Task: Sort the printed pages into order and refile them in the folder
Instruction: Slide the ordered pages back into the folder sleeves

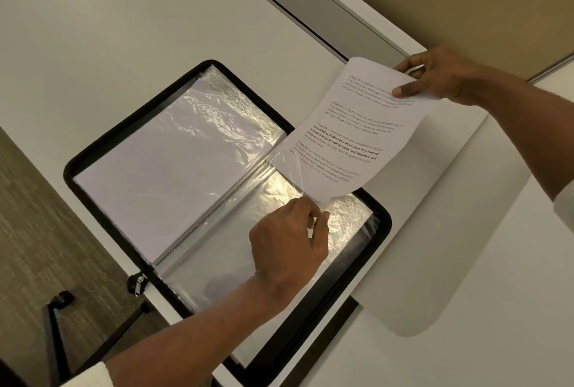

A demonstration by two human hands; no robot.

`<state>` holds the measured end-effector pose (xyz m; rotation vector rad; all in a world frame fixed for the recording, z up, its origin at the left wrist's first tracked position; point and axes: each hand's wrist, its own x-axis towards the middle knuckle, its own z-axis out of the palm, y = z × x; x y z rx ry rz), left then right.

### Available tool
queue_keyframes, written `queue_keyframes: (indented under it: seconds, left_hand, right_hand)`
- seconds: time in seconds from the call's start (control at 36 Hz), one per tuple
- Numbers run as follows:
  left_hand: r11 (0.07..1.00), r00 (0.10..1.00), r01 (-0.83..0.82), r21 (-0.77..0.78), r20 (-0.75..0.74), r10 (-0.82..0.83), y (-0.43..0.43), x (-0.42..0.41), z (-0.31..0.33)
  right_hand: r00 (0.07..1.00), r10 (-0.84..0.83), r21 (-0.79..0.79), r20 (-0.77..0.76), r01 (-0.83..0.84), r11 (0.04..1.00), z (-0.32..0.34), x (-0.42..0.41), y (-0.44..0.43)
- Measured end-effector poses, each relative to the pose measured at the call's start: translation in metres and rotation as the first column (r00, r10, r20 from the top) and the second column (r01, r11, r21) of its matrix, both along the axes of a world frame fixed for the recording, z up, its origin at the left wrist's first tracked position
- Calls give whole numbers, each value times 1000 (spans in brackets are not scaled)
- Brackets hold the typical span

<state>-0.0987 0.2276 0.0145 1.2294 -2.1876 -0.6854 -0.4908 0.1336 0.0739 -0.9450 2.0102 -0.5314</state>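
A black zip folder [102, 209] lies open on the white table, its clear plastic sleeves spread to both sides of the spine. My right hand [441, 76] pinches the top edge of a printed page [357, 125], held above the folder's right half. The page's lower end sits inside the mouth of a clear sleeve [279, 187]. My left hand [289, 243] pinches that sleeve's upper edge and holds it lifted. The left half holds a white sheet [155, 181] inside a sleeve.
More white sheets [435, 231] lie on the table [108, 29] to the right of the folder. A grey cable hatch [316, 10] is set in the table beyond. The table's edge runs at lower left, with carpet and a chair base [59, 302] below.
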Motion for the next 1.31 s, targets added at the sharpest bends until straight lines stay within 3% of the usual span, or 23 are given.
queue_keyframes:
  seconds: [0.83,1.0,1.08,1.31]
  left_hand:
    - [997,995,66,-38,72,-64,-2,0,-6]
    - [938,939,317,-141,184,-290,-3,4,-35]
    - [890,875,444,-102,265,-406,3,7,-47]
    - [854,790,519,-28,398,-467,21,8,-60]
  right_hand:
    - [997,33,2,-74,-33,999,-12,14,-5]
    - [991,68,66,-118,-61,996,-16,12,-5]
    - [989,68,89,-128,-57,994,-17,12,-6]
    - [973,76,110,-216,-53,992,-28,5,-11]
